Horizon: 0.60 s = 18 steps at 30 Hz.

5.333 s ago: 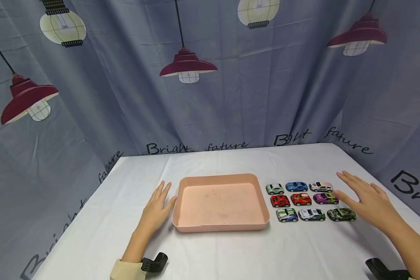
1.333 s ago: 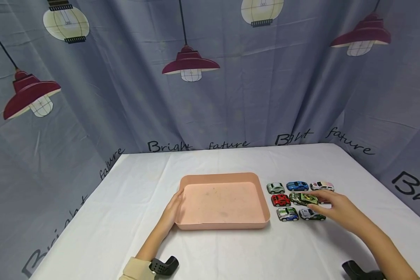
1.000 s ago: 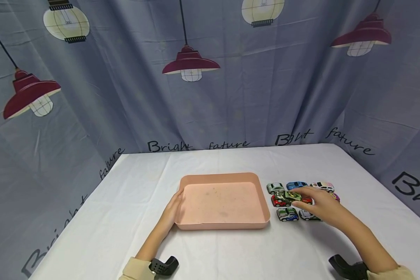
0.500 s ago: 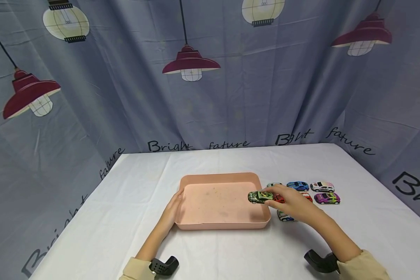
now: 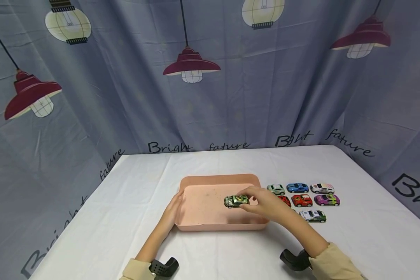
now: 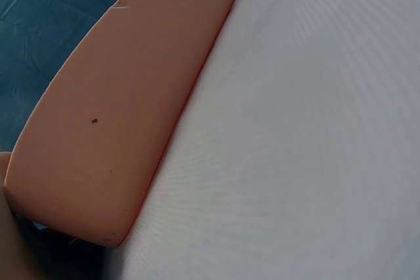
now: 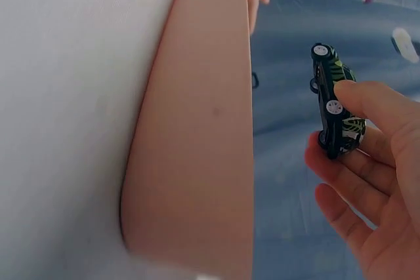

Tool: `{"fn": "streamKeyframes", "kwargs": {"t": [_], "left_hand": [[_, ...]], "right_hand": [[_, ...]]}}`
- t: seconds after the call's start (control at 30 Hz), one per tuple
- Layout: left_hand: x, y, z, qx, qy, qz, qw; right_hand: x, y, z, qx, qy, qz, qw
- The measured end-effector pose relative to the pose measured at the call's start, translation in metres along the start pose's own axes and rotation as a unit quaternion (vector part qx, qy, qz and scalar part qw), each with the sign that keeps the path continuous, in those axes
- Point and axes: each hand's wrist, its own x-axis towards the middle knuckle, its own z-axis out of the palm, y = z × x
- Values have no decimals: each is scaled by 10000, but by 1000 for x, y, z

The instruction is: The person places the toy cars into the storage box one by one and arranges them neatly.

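probably the small camouflage-patterned toy car [image 5: 235, 201] is light, to judge by the easy pinch the right hand [image 5: 265, 203] has on it: thumb on its near side, fingers on its far side, set towards 1 end so that the other end juts out free. it is held roughly level, wheels down, above the right half of the pink tray [image 5: 220, 227] and clear of its floor. the left hand [image 5: 171, 210] lies against the tray's left side with its fingers nearly straight.

the car's shell looks hard and stiff, so it should take a squeeze without giving and hardly seems fragile. its shiny finish may be a little slippery, and the wheels [image 7: 334, 107] likely turn, so the flanks between them make the best hold; in the right wrist view the thumb sits there. a pinch nearer mid-length would balance better than an end hold. the other small cars [image 5: 327, 200], right of the tray, look alike and should suit the same grip. the tray seems thin and light, likely to slide on the white cloth [image 5: 210, 256] if nudged, so steady it at its side wall
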Motion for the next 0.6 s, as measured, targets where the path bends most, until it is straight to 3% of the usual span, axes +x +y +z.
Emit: {"fn": "streamKeyframes", "kwargs": {"t": [0.27, 0.6], "left_hand": [[-1, 0, 0, 45, 10, 6, 10000], [-1, 0, 0, 142, 36, -28, 9999]], "right_hand": [[15, -11, 23, 203, -163, -147, 9996], [32, -29, 49, 257, -254, 68, 9993]]}}
